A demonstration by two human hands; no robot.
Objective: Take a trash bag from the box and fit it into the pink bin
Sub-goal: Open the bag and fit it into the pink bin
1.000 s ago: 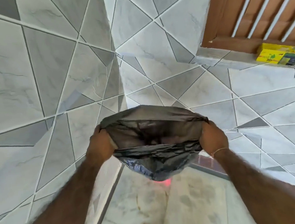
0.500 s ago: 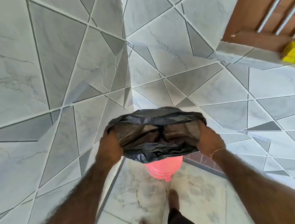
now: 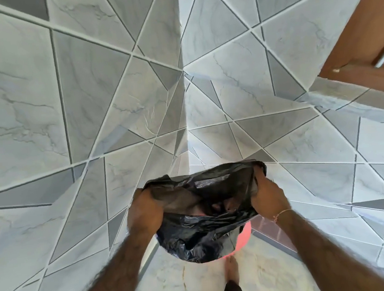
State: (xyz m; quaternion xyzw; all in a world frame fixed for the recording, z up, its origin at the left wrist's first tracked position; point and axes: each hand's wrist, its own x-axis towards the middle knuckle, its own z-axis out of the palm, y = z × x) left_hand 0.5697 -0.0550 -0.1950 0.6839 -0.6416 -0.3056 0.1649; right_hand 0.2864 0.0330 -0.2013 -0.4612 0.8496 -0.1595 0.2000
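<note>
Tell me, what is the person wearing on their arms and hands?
Nothing covers either arm: no sleeves or gloves show, and both forearms are bare and hairy. The left hand wears nothing visible. Just below the right hand a thin thread-like bracelet circles the wrist.

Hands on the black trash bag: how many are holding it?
2. The left hand grips the left side of the trash bag mouth; the right hand grips its right side.
</note>
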